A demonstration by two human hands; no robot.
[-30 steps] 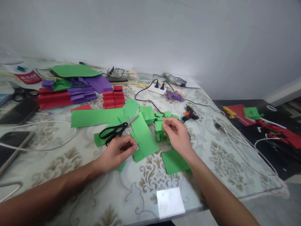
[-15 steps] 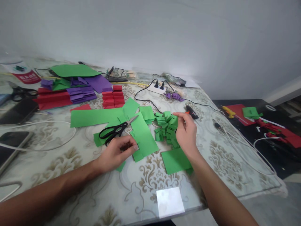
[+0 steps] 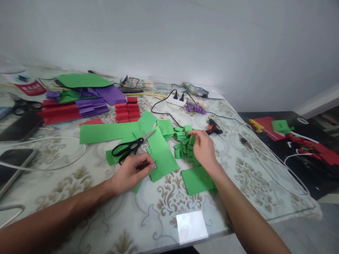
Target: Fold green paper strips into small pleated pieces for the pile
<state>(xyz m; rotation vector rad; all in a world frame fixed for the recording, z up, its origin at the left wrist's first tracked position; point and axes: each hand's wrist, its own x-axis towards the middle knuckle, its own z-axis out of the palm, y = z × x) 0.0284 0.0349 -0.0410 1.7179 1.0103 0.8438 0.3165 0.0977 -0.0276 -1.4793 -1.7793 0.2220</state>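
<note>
My left hand [image 3: 136,170] rests on the table with its fingers curled in against the thumb; anything inside is hidden. It lies just below black-handled scissors [image 3: 129,147], its fingertips beside a wide green paper strip [image 3: 162,153]. My right hand [image 3: 203,146] is at a heap of small folded green paper pieces [image 3: 182,137]. Its fingers are bent down over the heap's right side, and what they pinch, if anything, cannot be made out. Below that hand lies a green paper sheet [image 3: 197,181]. Farther left stretches a long green strip [image 3: 108,133].
A black glue gun [image 3: 214,127] lies beyond my right hand, and a white power strip [image 3: 176,100] behind the heap. Folded red paper [image 3: 127,112] and purple paper [image 3: 92,107] sit at the back left. Phones [image 3: 14,165] and a white cable are at the left edge.
My right hand held a small green piece over the heap, drew back to the right without it, then came back left to the heap. My left hand has stayed in place.
</note>
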